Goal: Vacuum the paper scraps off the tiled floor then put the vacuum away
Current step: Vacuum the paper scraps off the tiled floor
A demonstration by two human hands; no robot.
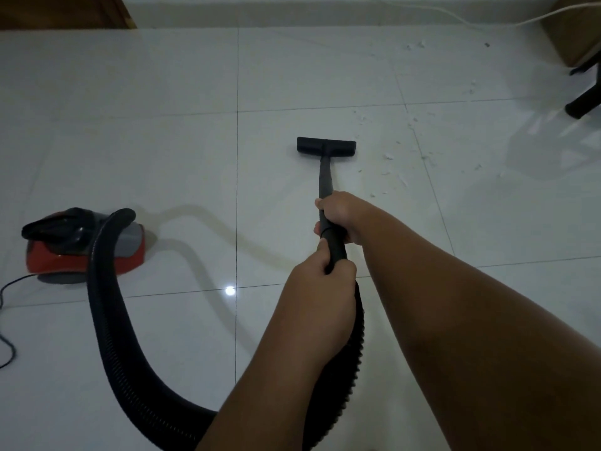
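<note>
A black vacuum wand point(325, 179) points away from me and ends in a flat black floor nozzle point(326, 146) lying on the white tiled floor point(162, 157). My right hand point(340, 216) grips the wand further up. My left hand point(320, 284) grips it lower, where the ribbed black hose point(107, 320) joins. The hose loops left to a red and grey canister vacuum point(84, 245). Small white paper scraps point(388, 156) lie scattered to the right of the nozzle and further back point(414, 45).
Black chair legs point(583, 102) stand at the right edge below a brown seat. A white cable point(455, 13) runs along the far wall. A thin black power cord point(8, 349) trails at the left edge. Brown wooden furniture point(65, 11) sits at the top left.
</note>
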